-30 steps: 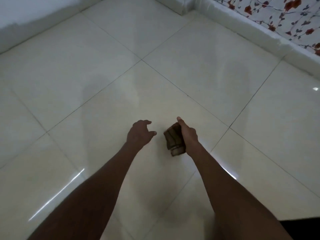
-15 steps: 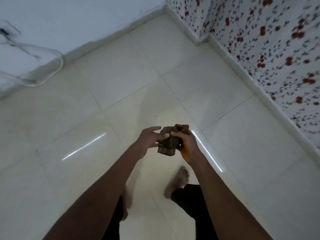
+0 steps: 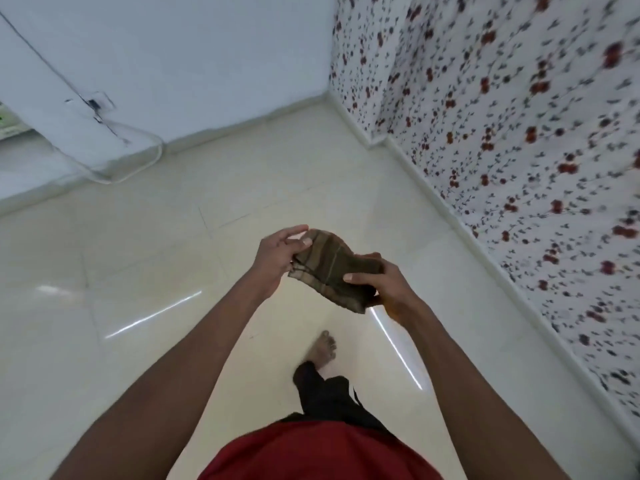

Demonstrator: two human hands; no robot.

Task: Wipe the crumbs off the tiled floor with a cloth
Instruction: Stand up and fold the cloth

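Since half a second ago the view has tilted up, more wall showing, and both hands have pulled the cloth (image 3: pixel 330 270) wider. Brown cloth, folded and crumpled, held in the air at chest height, well above the tiled floor (image 3: pixel 138 271). Left hand (image 3: pixel 277 256) pinches its left edge, thumb on top, other fingers spread loosely. Right hand (image 3: pixel 388 285) clamps its right end, thumb over the top, fingers curled under. No containers in view. Below: bare foot (image 3: pixel 323 349), dark trouser leg (image 3: pixel 325 393), red shirt (image 3: pixel 318 452). Floor open on the left and ahead. Floral wall (image 3: pixel 519 150) close on the right, its skirting running diagonally; plain white wall (image 3: pixel 190 57) ahead, white cable (image 3: pixel 138 168) at its base. Crumbs too small to tell.
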